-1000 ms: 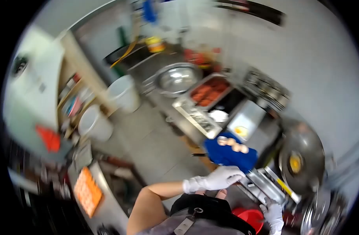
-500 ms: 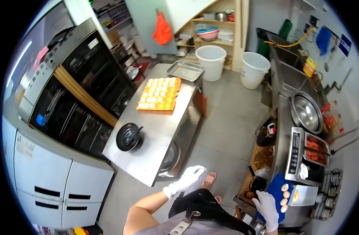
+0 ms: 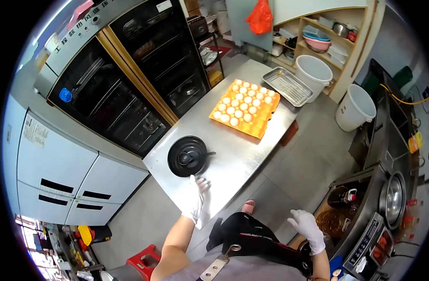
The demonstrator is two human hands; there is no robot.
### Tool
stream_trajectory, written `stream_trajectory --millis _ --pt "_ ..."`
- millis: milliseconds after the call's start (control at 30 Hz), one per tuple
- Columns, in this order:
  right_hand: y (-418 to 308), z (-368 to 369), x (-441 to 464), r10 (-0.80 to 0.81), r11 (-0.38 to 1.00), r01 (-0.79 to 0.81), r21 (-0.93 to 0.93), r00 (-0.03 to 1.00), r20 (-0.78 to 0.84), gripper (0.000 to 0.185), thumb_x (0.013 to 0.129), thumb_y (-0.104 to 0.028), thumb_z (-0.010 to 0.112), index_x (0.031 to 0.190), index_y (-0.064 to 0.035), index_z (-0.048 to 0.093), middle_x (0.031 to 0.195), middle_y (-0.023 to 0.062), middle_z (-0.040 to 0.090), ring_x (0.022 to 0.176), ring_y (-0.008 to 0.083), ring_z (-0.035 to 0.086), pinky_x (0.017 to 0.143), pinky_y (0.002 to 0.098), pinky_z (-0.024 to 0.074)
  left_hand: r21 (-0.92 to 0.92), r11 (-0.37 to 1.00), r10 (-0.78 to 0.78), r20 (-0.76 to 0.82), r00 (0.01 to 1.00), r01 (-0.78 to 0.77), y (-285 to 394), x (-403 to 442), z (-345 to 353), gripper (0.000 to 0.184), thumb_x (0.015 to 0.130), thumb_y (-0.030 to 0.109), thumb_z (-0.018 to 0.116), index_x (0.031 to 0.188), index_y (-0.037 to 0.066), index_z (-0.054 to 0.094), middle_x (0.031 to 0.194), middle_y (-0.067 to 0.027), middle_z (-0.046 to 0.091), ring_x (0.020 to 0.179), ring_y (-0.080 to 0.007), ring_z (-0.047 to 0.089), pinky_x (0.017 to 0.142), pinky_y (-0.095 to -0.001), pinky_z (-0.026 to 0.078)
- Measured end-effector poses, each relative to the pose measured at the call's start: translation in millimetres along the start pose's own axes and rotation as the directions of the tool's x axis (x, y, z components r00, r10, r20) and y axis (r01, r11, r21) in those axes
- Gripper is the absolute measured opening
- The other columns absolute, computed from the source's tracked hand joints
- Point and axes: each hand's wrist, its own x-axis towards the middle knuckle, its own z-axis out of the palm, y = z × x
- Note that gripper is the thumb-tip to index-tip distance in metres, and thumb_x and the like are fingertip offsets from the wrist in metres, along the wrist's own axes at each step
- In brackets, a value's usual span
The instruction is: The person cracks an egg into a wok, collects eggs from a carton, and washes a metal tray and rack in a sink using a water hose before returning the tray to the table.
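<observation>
My left hand (image 3: 196, 199), in a white glove, reaches over the near end of the steel table (image 3: 223, 173) with its fingers apart and nothing in them. Just beyond its fingertips stands a black bowl (image 3: 175, 151), and a black ladle (image 3: 186, 158) rests inside with its handle over the rim. Farther back on the same table is an orange egg tray (image 3: 253, 129) holding several eggs (image 3: 239, 114). Gloved in white too, my right hand (image 3: 309, 229) hangs in the air beside the right counter, fingers parted and holding nothing.
A metal tray with a rack (image 3: 289, 86) lies behind the eggs. White bins (image 3: 355, 110) stand on the floor. A steel basin (image 3: 392, 199) and a cooker (image 3: 364, 241) occupy the right counter. A red stool (image 3: 142, 262) is low on the left.
The view has swung left toward the steel table. My left hand has moved up close to the black bowl. My right hand has come away from beside the eggs on the blue cloth.
</observation>
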Motion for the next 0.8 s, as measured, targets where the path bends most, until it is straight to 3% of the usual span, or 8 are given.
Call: stream_trajectory --millis 67,200,300,367,467,567,667,800 --pt "8 -1 33 -0.043 0.999 0.042 -0.014 0.998 -0.041 0.035 0.085 -0.029 0.057 0.106 -0.0014 0.059 0.091 0.0169 0.063 0.086 0.0335 0.061 0.076 0.0417 0.048 -0.034 0.999 0.024 -0.112 0.993 -0.028 -5 41 -18 0.064 0.095 0.044 0.047 0.132 -0.006 0.033 0.126 -0.0219 0.047 0.098 -0.0316 0.059 0.084 -0.0369 0.049" --pt "12 -10 90 -0.058 0.998 0.06 -0.035 0.996 0.072 0.036 0.086 -0.03 0.056 0.109 -0.0019 0.059 0.094 0.0183 0.063 0.088 0.0347 0.06 0.077 0.0421 0.0477 -0.191 0.979 -0.149 -0.407 0.901 0.075 -16 95 -41 0.031 0.094 0.016 0.049 0.117 -0.004 0.047 0.109 -0.016 0.057 0.089 -0.0249 0.061 0.069 -0.0315 0.056" --pt "20 -9 122 -0.125 0.991 0.129 -0.029 0.986 0.106 0.033 0.087 -0.03 0.055 0.105 -0.0028 0.058 0.091 0.0184 0.063 0.088 0.0353 0.06 0.077 0.0425 0.0475 -0.247 0.969 -0.085 -0.41 0.908 -0.02 -26 102 -51 0.03 0.091 0.015 0.055 0.114 -0.002 0.051 0.108 -0.0149 0.059 0.09 -0.0275 0.061 0.072 -0.0342 0.055" --pt "23 -12 142 -0.148 0.988 0.152 -0.014 0.978 0.147 0.032 0.087 -0.03 0.054 0.103 -0.0032 0.059 0.089 0.0179 0.063 0.088 0.0349 0.06 0.077 0.0425 0.0476 0.49 0.864 0.293 -0.305 0.906 -0.115 -56 112 -97 0.03 0.089 0.017 0.057 0.112 -0.002 0.054 0.107 -0.0158 0.06 0.09 -0.0282 0.061 0.074 -0.0351 0.054" --pt "30 -21 169 -0.184 0.982 0.188 0.006 0.954 0.236 0.032 0.087 -0.031 0.054 0.103 -0.0042 0.059 0.089 0.018 0.063 0.087 0.0349 0.06 0.076 0.0429 0.0482 -0.012 0.997 0.067 -0.465 0.883 -0.082 -3 60 -9 0.035 0.088 0.02 0.056 0.109 -0.009 0.056 0.101 -0.0148 0.062 0.087 -0.0236 0.061 0.078 -0.034 0.05" --pt "36 -18 191 -0.223 0.975 0.219 0.041 0.954 0.2 0.034 0.087 -0.032 0.053 0.105 -0.0053 0.061 0.092 0.0163 0.064 0.087 0.0329 0.062 0.077 0.0426 0.05 0.087 0.996 0.058 -0.347 0.936 -0.03 38 11 73 0.035 0.09 0.019 0.048 0.108 -0.01 0.057 0.099 -0.0138 0.063 0.087 -0.0223 0.062 0.078 -0.0304 0.051" --pt "34 -22 200 -0.178 0.883 0.13 0.451 0.982 0.064 0.044 0.09 -0.036 0.05 0.118 -0.0029 0.057 0.107 0.019 0.062 0.096 0.0341 0.061 0.082 0.0395 0.0491 0.296 0.955 0.103 -0.236 0.966 -0.029 33 -2 95 0.038 0.088 0.018 0.05 0.115 -0.009 0.052 0.11 -0.0179 0.059 0.096 -0.0249 0.06 0.083 -0.0357 0.05" --pt "43 -14 212 -0.002 0.315 -0.06 0.947 0.998 0.063 0.048 0.093 -0.042 0.047 0.12 -0.0039 0.054 0.104 0.0128 0.062 0.083 0.0229 0.063 0.07 0.0339 0.0505 0.34 0.94 0.014 -0.035 0.999 -0.002 14 -6 196 0.043 0.085 0.01 0.047 0.124 -0.008 0.046 0.117 -0.0203 0.055 0.099 -0.0306 0.059 0.083 -0.0372 0.051"
